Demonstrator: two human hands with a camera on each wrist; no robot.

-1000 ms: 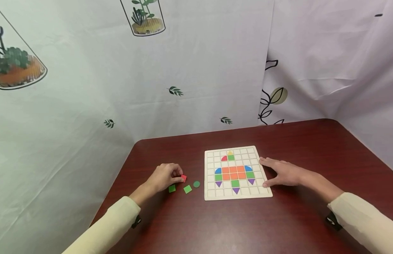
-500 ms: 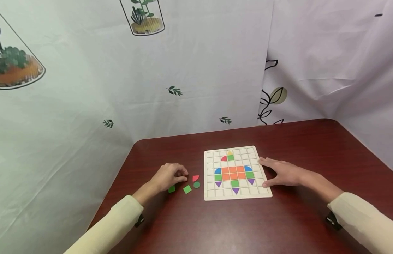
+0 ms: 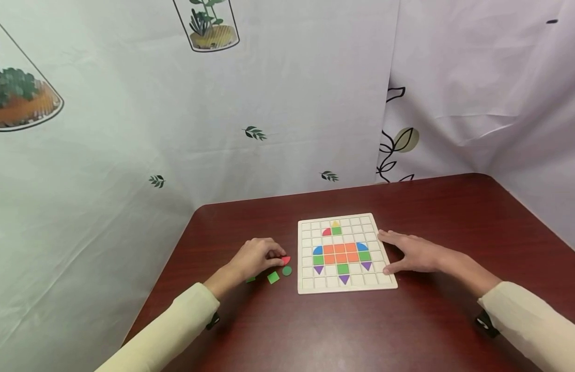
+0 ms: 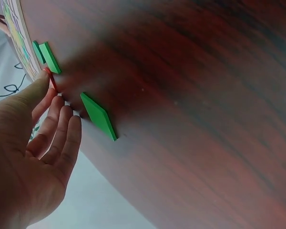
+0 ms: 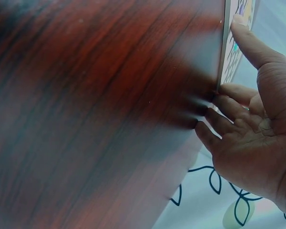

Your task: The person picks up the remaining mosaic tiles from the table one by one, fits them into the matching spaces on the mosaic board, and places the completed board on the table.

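Observation:
My left hand (image 3: 259,257) is at the left of the board, thumb and forefinger pinching a red quarter-circle tile (image 3: 286,260). In the left wrist view the red tile (image 4: 52,80) shows as a thin edge between those fingertips. Just below it on the table lie a green round tile (image 3: 286,270) and a green square tile (image 3: 273,278). Another green square (image 4: 99,117), mostly behind the hand in the head view, lies under the palm side. My right hand (image 3: 415,252) rests at the board's right edge, thumb and fingers spread, thumb on the rim.
The white grid board (image 3: 310,284) holds orange, green, blue, red, yellow and purple tiles laid as a pattern. It lies flat on a dark red wooden table (image 3: 333,330). A pale printed cloth (image 3: 287,93) hangs behind the table's far edge.
The red tile was at the left fingertips, then lay loose farther right, near the round tile. My left hand has moved right and taken hold of it. The right hand has stayed put.

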